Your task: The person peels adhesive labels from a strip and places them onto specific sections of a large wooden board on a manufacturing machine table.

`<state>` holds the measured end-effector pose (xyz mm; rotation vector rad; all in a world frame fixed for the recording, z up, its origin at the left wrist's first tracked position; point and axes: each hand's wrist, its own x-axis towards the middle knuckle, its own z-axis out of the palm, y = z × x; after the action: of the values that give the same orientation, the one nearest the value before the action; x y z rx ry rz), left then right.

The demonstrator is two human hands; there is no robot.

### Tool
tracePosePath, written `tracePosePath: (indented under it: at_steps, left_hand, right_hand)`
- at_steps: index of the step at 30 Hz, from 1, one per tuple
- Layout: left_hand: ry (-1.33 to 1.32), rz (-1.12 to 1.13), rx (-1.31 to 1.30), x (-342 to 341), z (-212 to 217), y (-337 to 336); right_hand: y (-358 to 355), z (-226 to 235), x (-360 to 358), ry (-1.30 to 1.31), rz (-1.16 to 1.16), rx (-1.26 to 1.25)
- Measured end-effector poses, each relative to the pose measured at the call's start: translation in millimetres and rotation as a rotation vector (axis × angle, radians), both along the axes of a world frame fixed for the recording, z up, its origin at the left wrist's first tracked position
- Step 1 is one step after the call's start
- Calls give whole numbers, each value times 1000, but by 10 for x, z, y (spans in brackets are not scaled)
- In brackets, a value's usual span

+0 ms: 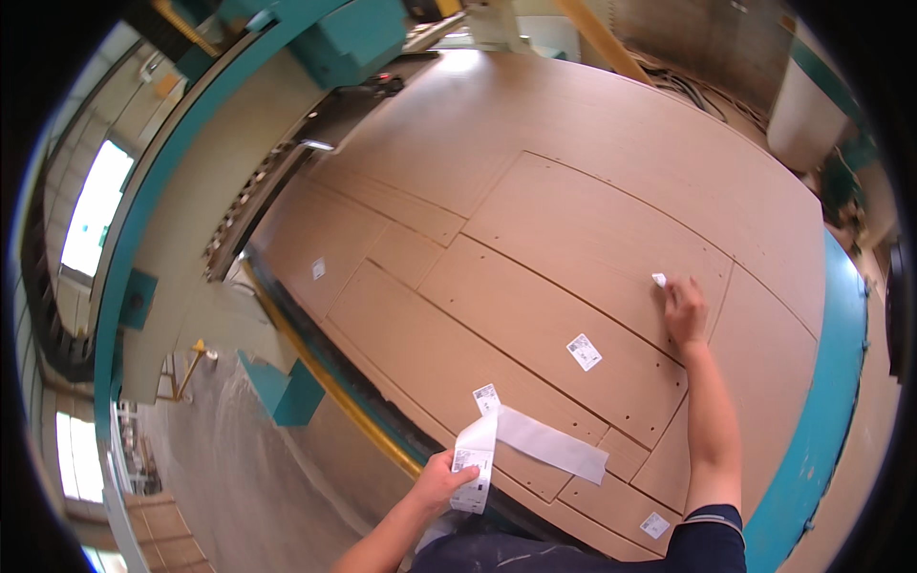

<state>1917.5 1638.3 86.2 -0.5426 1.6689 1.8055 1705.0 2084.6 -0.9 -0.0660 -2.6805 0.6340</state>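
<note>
My left hand [445,479] is closed on a strip of white labels [476,458] near the board's front edge. Its pale backing paper [554,443] trails to the right across the brown board [611,220]. Out over the board, my right hand [685,306] pinches a small white label [659,280] at its fingertips, close to the surface. White printed labels lie on the cut panels: one in the middle [585,352], one at the near right [654,524], one at the far left [319,268]. Another label [486,397] shows just above the strip.
Cut lines and small holes divide the board into panels. A teal and cream machine gantry [220,143] spans the left side. A yellow rail [358,420] runs along the near left edge, and a teal frame [807,401] borders the right. Cables [693,94] lie beyond the far edge.
</note>
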Motion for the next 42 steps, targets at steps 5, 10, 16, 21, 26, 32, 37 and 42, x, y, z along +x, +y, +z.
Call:
tracePosePath:
  at_steps: [5, 10, 16, 21, 26, 32, 37, 42]
  left_hand:
    - [122, 67, 39, 132, 178, 28]
    - [262, 235, 46, 422, 606, -219]
    - [472, 424, 121, 1029, 830, -943]
    - [469, 532, 129, 1723, 981, -1654]
    - [480, 618, 31, 2591, 1105, -2572]
    - [496, 748, -58, 3730, 905, -3580]
    - [461, 1055, -121, 4898, 608, -4555]
    - [478, 1256, 53, 5451, 793, -5308]
  right_hand:
    - [-375, 97, 89, -116, 144, 206]
    - [-553, 256, 487, -337, 138, 222]
    - [-661, 526, 1059, -415, 128, 145]
    - [-2638, 990, 2052, -299, 535, -486]
    - [-5036, 1779, 3543, -603, 990, -789]
    - [-6773, 1737, 4617, -770, 1243, -622]
    - [-8214, 2088, 5385, -848, 1390, -721]
    - [-9164, 3454, 6374, -868, 2389, -950]
